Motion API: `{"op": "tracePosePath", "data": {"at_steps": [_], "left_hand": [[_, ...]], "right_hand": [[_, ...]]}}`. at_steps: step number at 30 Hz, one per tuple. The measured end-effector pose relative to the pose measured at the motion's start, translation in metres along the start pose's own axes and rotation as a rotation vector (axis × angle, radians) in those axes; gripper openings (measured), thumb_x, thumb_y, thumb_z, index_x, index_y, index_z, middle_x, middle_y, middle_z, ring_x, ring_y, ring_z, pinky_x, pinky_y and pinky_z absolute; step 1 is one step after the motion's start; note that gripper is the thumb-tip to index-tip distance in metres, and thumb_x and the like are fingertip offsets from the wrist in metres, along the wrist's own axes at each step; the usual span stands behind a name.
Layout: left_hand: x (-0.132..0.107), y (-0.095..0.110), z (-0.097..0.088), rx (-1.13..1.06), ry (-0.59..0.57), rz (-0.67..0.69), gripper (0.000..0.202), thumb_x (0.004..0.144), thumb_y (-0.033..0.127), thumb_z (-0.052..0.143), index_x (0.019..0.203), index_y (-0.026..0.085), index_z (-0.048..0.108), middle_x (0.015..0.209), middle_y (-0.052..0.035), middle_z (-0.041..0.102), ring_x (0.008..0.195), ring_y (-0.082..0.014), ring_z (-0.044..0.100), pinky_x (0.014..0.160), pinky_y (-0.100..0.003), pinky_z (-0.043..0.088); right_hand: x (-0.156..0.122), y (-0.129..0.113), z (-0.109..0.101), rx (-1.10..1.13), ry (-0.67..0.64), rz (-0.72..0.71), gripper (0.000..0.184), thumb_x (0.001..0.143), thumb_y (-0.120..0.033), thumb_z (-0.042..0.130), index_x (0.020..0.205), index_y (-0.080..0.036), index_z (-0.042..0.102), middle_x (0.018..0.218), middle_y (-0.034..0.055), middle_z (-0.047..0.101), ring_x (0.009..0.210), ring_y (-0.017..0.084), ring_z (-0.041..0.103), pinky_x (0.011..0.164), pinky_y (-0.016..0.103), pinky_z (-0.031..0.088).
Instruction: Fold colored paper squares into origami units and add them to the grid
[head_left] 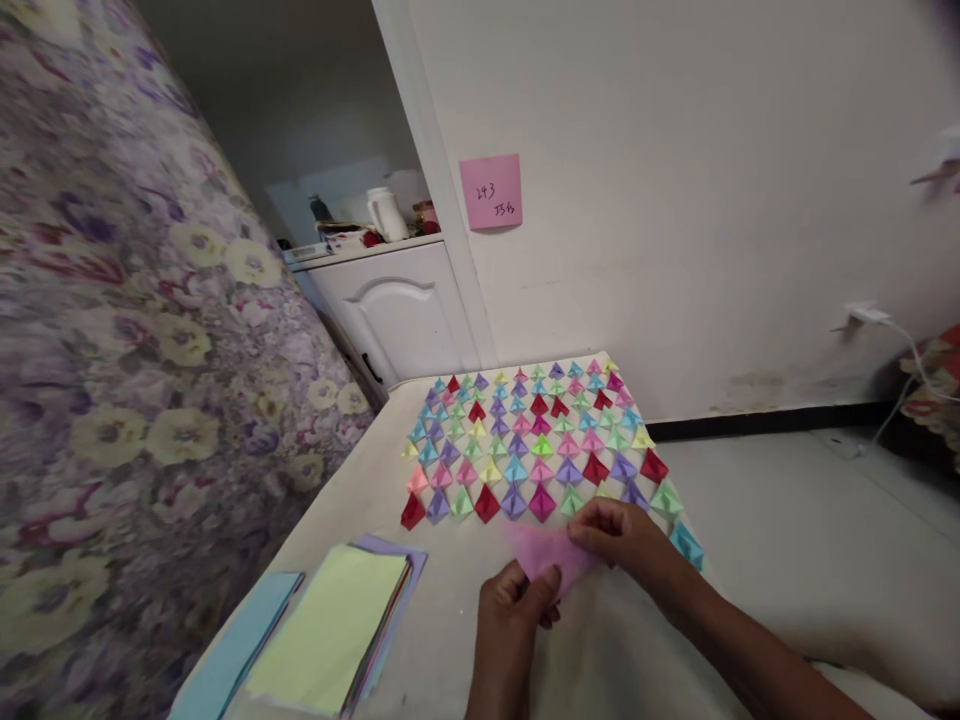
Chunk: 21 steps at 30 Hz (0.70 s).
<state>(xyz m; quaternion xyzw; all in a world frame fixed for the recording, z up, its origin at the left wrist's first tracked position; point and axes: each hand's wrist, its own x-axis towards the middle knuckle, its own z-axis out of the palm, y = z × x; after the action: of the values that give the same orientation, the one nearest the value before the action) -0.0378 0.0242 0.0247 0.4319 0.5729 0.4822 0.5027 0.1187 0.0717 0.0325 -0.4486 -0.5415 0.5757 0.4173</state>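
A pink sheet of paper (551, 555), folded to a roughly triangular shape, is held above the near part of the table. The thumb and fingers of my left hand (517, 605) pinch its lower left side. My right hand (619, 535) grips its upper right corner between thumb and fingertips. Just beyond the hands, many small folded paper pieces (514, 500) in red, purple, green, blue, pink and yellow lie in rows. Part of the nearest row is hidden behind my right hand.
On the cream table (431, 610), a stack of coloured paper (330, 625) with yellow on top lies left, beside blue paper (240, 635). A floral curtain (187, 380) hangs left. A wall with a pink note (491, 192) stands behind; a white cabinet (405, 310) holds a white jug (388, 215).
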Motion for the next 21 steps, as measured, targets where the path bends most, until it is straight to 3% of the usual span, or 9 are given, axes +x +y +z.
{"op": "tracePosePath", "data": {"at_steps": [4,8,21], "left_hand": [[0.0,0.0,-0.001,-0.023,0.111,0.057,0.031,0.07,0.043,0.065,0.058,0.015,0.059,0.05,0.0018,0.052,0.053,-0.0118,0.043,0.052,-0.022,0.035],[0.001,-0.005,-0.001,-0.011,0.153,0.072,0.032,0.071,0.044,0.064,0.058,0.015,0.059,0.051,0.0018,0.051,0.055,-0.0125,0.043,0.054,-0.022,0.036],[0.005,-0.014,0.001,-0.01,0.157,0.066,0.034,0.072,0.046,0.061,0.058,0.015,0.057,0.05,0.0014,0.05,0.053,-0.0126,0.044,0.052,-0.023,0.036]], "right_hand": [[0.0,0.014,0.017,0.067,-0.029,0.115,0.02,0.063,-0.032,0.067,0.069,-0.014,0.063,0.055,-0.0017,0.056,0.048,0.008,0.044,0.044,0.019,0.031],[-0.004,0.023,0.032,0.077,-0.027,0.078,0.018,0.062,-0.03,0.066,0.056,-0.015,0.057,0.049,-0.0023,0.054,0.046,0.008,0.044,0.044,0.02,0.033],[-0.012,0.016,0.039,0.284,0.02,0.109,0.016,0.065,-0.027,0.062,0.059,-0.016,0.052,0.053,-0.0016,0.055,0.049,0.009,0.045,0.047,0.02,0.033]]}}
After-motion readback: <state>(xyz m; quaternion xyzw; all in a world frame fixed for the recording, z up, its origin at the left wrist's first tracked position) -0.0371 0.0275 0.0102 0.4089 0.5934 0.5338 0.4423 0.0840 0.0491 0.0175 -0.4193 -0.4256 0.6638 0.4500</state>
